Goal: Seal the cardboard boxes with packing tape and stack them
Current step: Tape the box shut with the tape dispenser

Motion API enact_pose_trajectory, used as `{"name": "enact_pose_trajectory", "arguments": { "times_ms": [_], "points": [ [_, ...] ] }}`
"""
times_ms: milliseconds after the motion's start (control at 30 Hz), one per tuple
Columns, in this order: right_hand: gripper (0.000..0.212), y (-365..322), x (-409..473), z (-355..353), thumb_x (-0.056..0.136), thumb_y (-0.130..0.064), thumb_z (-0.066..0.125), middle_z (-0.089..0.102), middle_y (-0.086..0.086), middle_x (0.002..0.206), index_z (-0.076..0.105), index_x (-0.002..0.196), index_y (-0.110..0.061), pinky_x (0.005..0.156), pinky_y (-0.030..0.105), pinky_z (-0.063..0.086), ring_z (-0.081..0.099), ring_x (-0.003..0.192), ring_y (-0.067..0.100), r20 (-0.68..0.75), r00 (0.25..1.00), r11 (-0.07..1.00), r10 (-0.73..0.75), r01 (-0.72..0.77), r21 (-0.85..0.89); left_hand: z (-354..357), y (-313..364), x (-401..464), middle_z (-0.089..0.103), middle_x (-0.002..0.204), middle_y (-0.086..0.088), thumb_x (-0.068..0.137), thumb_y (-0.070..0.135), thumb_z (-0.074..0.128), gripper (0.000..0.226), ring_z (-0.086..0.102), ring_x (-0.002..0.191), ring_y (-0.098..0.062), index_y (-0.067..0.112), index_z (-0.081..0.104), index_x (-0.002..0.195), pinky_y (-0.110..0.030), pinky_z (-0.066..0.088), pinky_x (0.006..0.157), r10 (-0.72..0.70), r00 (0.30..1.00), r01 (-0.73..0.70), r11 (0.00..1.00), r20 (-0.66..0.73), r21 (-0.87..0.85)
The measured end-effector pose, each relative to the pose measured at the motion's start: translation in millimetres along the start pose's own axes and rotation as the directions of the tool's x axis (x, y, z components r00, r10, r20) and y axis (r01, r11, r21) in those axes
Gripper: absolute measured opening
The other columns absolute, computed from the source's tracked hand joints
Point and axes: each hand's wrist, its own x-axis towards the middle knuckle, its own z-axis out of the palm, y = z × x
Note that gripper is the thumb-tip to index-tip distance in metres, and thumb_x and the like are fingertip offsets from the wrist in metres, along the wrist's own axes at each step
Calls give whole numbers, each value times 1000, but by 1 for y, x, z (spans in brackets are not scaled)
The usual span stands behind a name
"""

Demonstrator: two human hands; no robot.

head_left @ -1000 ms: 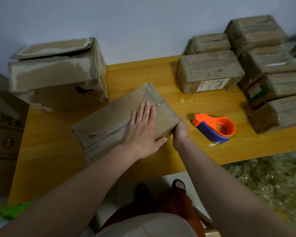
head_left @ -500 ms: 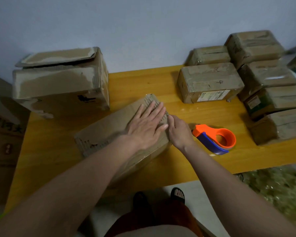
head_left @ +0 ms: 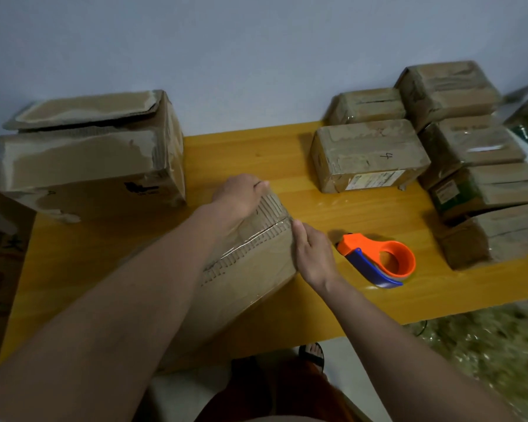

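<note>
Both hands on a worn brown cardboard box (head_left: 250,269) lying at an angle on the yellow wooden table (head_left: 256,153), near its front edge.

The left hand (head_left: 238,199) curls over the box's far top corner, gripping it; the right hand (head_left: 313,257) lies against the box's right end, fingers pressed together at a clear tape strip (head_left: 256,236) across the top. Just right sits an orange and blue tape dispenser (head_left: 381,260). At the far left stands 1 large battered cardboard box (head_left: 89,156); to the right, a group of taped brown boxes (head_left: 457,166), some stacked.
</note>
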Motion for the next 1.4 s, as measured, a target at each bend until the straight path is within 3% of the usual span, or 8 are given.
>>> {"name": "enact_pose_trajectory", "arguments": {
  "times_ms": [200, 267, 400, 600, 667, 833, 1100, 1400],
  "points": [
    [43, -3, 5, 9, 99, -27, 48, 63, 26, 78, 67, 78, 6, 62, 30, 43, 51, 69, 11, -112, 984, 928, 139, -90, 362, -5, -7, 1, 60, 107, -9, 102, 50, 32, 55, 57, 104, -27, 7, 66, 109, -34, 42, 89, -125, 977, 156, 972, 175, -178],
    [37, -6, 13, 4, 96, -28, 54, 64, 12, 68, 70, 74, -3, 65, 27, 44, 55, 70, 7, -107, 984, 921, 143, -92, 379, -6, -9, -4, 58, 102, -8, 103, 48, 29, 54, 56, 95, -26, 7, 64, 106, -33, 41, 82, -158, 977, 186, 960, 142, -211],
    [38, -15, 40, -5, 96, -38, 51, 66, 6, 116, 66, 114, -9, 97, 33, 43, 57, 113, 20, -245, 949, 974, 199, -165, 153, -13, -23, -34, 47, 143, -7, 105, 36, 31, 45, 44, 130, -26, 14, 44, 143, -37, 35, 104, -224, 973, 228, 922, 48, -314],
    [60, -13, 1, -4, 100, -34, 43, 26, 10, 155, 21, 149, -6, 116, 37, 22, 25, 143, 23, -212, 922, 918, 324, -253, 305, -8, -65, -148, 33, 154, -8, 99, 25, 53, 66, 36, 138, -25, 24, 17, 154, -38, 32, 109, -189, 981, 180, 810, 41, -558],
    [62, -9, -23, 4, 100, -34, 40, 20, 8, 157, 14, 151, -8, 118, 40, 19, 19, 145, 23, -134, 937, 917, 323, -274, 291, -3, -75, -176, 19, 160, -4, 89, 31, 67, 89, 27, 143, -26, 29, 7, 155, -46, 30, 114, -166, 978, 206, 829, 122, -520],
    [56, -20, -30, 18, 102, -22, 35, 20, 6, 158, 13, 152, -10, 119, 36, 16, 18, 145, 20, -15, 982, 954, 190, -181, 237, 0, -80, -207, -11, 159, 14, 54, 37, 93, 145, 5, 147, -16, 46, -17, 148, -42, 20, 119, -44, 938, 176, 915, 344, -363],
    [50, -43, 37, -12, 99, -14, 42, 45, 1, 140, 31, 147, -19, 108, 32, 33, 43, 127, 18, 192, 977, 973, 91, -128, 193, 19, -36, -186, -42, 146, 22, 53, 36, 94, 151, -18, 146, -19, 48, -26, 144, -47, 13, 119, -81, 943, 204, 906, 322, -372],
    [63, -12, -15, -27, 99, -22, 46, 28, 8, 153, 13, 151, -12, 117, 37, 22, 28, 140, 22, 306, 951, 999, 49, -50, -3, 41, -21, -193, -63, 128, 14, 52, 49, 91, 153, -39, 137, -18, 32, -28, 147, -50, 4, 120, -27, 983, 55, 987, 182, -153]
  ]
}}
